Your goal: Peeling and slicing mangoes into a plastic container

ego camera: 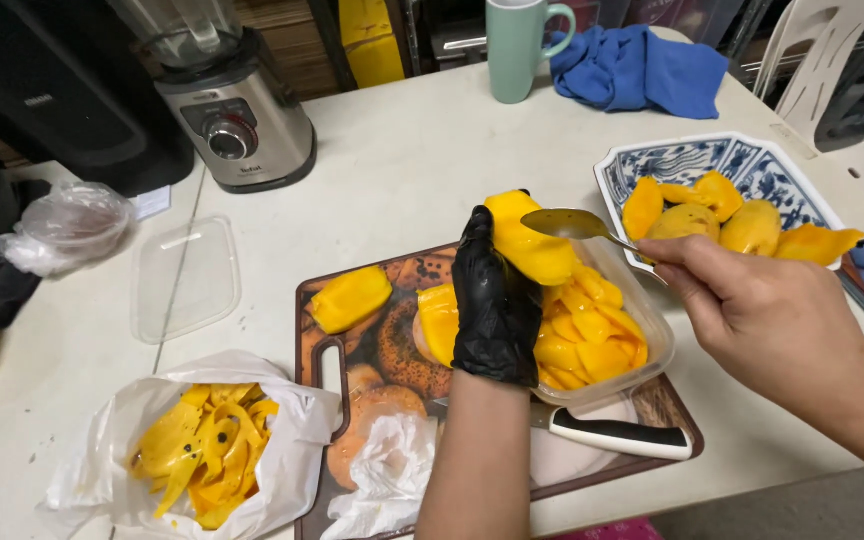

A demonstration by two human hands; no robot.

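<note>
My left hand (496, 300), in a black glove, holds a yellow mango slice (529, 245) up over a clear plastic container (657, 335) filled with several mango pieces. My bare right hand (762, 310) grips a metal spoon (574, 225), whose bowl rests against the top of the held slice. Both hands hover above a patterned cutting board (392, 345). Two more mango slices lie on the board, one (350, 297) to the left and one (439, 322) partly behind my gloved hand.
A white-handled knife (617, 435) lies on the board near its front edge. A blue-and-white dish (697, 160) with mango pieces stands at right. A bag of mango peels (202, 450) sits front left, a clear lid (185, 280), blender (237, 120), green mug (517, 45) and blue cloth (642, 65) behind.
</note>
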